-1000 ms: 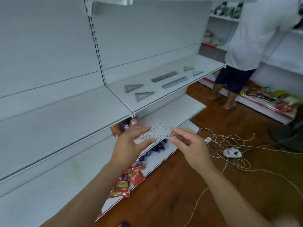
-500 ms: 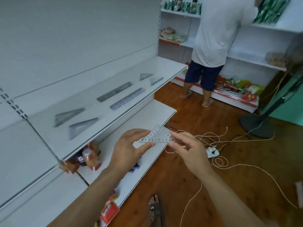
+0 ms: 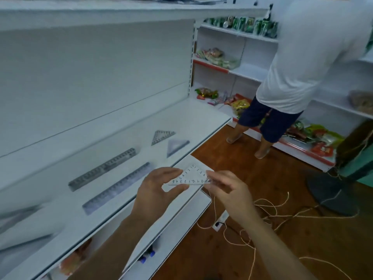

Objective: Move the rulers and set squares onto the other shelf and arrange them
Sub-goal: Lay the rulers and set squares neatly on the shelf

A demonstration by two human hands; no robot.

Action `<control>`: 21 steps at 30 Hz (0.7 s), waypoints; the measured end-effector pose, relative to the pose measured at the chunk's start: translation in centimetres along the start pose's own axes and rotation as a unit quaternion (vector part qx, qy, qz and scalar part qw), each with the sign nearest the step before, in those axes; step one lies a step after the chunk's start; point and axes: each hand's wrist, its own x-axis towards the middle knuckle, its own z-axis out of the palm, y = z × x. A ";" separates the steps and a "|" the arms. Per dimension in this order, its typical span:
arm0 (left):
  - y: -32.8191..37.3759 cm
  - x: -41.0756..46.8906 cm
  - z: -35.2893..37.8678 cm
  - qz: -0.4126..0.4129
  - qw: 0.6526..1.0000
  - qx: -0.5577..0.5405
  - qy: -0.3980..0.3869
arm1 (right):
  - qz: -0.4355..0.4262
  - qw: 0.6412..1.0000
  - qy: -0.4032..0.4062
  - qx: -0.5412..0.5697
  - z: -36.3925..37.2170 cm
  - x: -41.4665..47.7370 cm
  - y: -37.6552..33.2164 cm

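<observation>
The left hand [image 3: 153, 190] and right hand [image 3: 228, 190] each pinch one end of a small clear plastic triangle set square [image 3: 189, 176]. It is in the air, just past the front edge of the white metal shelf [image 3: 181, 118]. It looks thin and slippery, so it could drop to the floor. The shelf's left end is too blurry to see.

Both bare forearms reach forward and upward, wrists close together. The left grip [image 3: 155, 191] pinches the set square [image 3: 188, 177] between thumb and curled fingers. The right grip [image 3: 232, 196] pinches the opposite corner with its fingertips.
</observation>
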 end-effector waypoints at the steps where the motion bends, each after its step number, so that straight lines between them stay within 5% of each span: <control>1: -0.3 1.0 0.5 -0.008 1.000 0.006 0.007 | -0.003 1.000 -0.012 0.005 -0.2 1.6 0.5; 12: -2.5 11.1 4.4 -0.162 0.966 0.115 0.165 | -0.160 0.964 -0.212 -0.008 0.3 22.1 4.9; 21: -3.4 15.1 4.6 -0.238 0.925 0.208 0.210 | -0.219 0.923 -0.312 -0.041 3.6 31.1 5.7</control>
